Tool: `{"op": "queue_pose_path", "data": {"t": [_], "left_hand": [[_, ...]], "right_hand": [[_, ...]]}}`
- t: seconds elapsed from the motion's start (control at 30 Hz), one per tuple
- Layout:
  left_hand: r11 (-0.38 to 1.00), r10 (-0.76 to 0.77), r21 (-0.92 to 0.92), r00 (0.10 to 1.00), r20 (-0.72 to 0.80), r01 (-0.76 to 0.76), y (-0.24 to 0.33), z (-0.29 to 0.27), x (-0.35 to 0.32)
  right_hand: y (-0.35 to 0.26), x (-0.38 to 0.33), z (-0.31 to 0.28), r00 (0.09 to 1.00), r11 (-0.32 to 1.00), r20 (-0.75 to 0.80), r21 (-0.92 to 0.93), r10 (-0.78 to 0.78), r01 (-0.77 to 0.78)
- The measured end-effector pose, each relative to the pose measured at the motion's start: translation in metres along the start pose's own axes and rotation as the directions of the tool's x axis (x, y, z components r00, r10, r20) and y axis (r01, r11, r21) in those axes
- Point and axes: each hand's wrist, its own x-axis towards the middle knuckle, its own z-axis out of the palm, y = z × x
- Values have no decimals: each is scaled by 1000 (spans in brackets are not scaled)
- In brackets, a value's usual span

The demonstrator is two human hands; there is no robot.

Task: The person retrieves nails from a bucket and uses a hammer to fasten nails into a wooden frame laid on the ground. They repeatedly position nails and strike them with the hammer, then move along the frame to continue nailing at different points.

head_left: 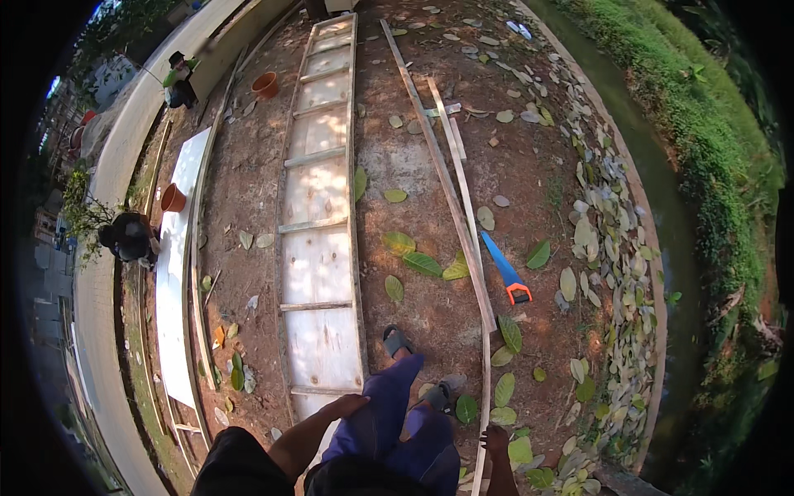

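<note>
My left hand (346,405) rests on my bent left knee, its fingers laid over the purple trouser cloth and holding nothing. Low at the right, my right hand (496,440) closes on the edge of a narrow wooden strip (486,376), which runs forward along the ground. The strip's far part passes by a longer, darker wooden batten (438,157); whether the two are joined I cannot tell. A handsaw (503,263) with a blue blade and an orange and black handle lies right of the battens, apart from both hands.
Left of my feet lies a long plywood panel (317,269) framed with crosspieces. Farther left, a person (131,237) crouches by a white board (175,273) with an orange bucket (174,198). Another person (179,80) is beyond, near a second bucket (265,85). Leaves and a water channel (637,140) lie right.
</note>
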Motion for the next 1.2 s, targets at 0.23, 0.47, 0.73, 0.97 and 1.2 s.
{"op": "queue_pose_path", "data": {"t": [0.23, 0.47, 0.73, 0.97, 1.2], "left_hand": [[942, 197, 320, 943, -270, -106, 17, -66, -2], [320, -40, -798, 834, -550, -511, 14, -129, -67], [-110, -523, -943, 825, -215, -315, -51, -9, -61], [-228, -571, -961, 821, -1, -160, -59, 125, -38], [-415, -662, -815, 749, -34, -404, 90, 29, -19]], "right_hand": [[-295, -28, 69, 975, 931, 110, -291, -194, 218], [-495, -30, 153, 908, 635, 257, -651, -331, 416], [-607, -41, 223, 829, 414, 419, -725, -370, 551], [-648, -25, 266, 795, 211, 481, -790, -368, 576], [-742, 130, 229, 737, 29, 598, -770, -314, 637]]}}
